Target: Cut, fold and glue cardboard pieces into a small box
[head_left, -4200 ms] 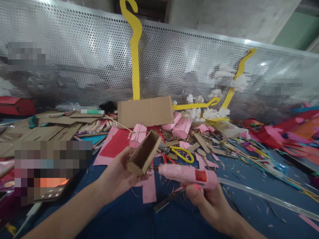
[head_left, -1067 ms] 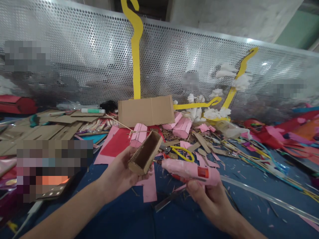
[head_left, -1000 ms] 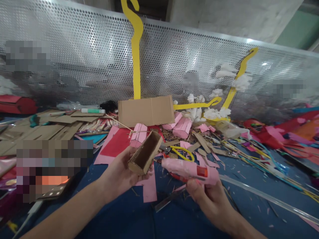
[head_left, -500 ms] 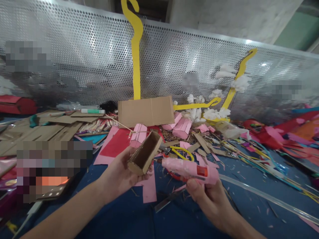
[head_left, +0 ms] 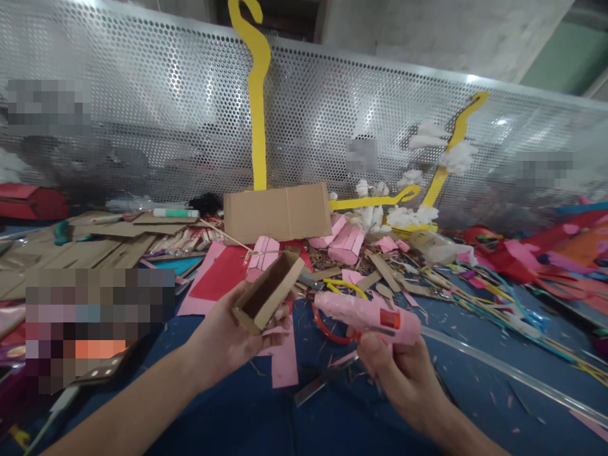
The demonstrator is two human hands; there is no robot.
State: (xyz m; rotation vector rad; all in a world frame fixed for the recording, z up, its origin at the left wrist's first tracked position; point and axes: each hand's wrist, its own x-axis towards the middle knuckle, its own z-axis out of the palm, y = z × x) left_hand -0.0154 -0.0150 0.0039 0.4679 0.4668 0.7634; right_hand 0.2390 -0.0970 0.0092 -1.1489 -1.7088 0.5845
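My left hand [head_left: 232,329] is closed round a small open cardboard box [head_left: 280,304], tilted with its hollow inside facing me. In my right hand [head_left: 394,367] is a pink hot glue gun [head_left: 361,316], its front end pointing left toward the box with a small gap between them. A clear glue stick [head_left: 503,361] stretches away to the right behind the gun. Under the gun lies a pair of scissors with red and yellow handles [head_left: 349,288]. Beneath the box, a cut piece of pink paper [head_left: 285,367] rests on the blue surface.
A larger cardboard piece [head_left: 278,212] stands at the back beside a tall yellow hook shape [head_left: 257,126]. Behind runs a perforated metal panel [head_left: 190,114]. Cardboard strips [head_left: 52,259] pile up at left. Pink faceted paper shapes [head_left: 346,244], sticks and white fluff [head_left: 413,216] lie centre right.
The glue gun has drawn back slightly to the right, away from the box. The box has shifted a little left and turned in my left hand.
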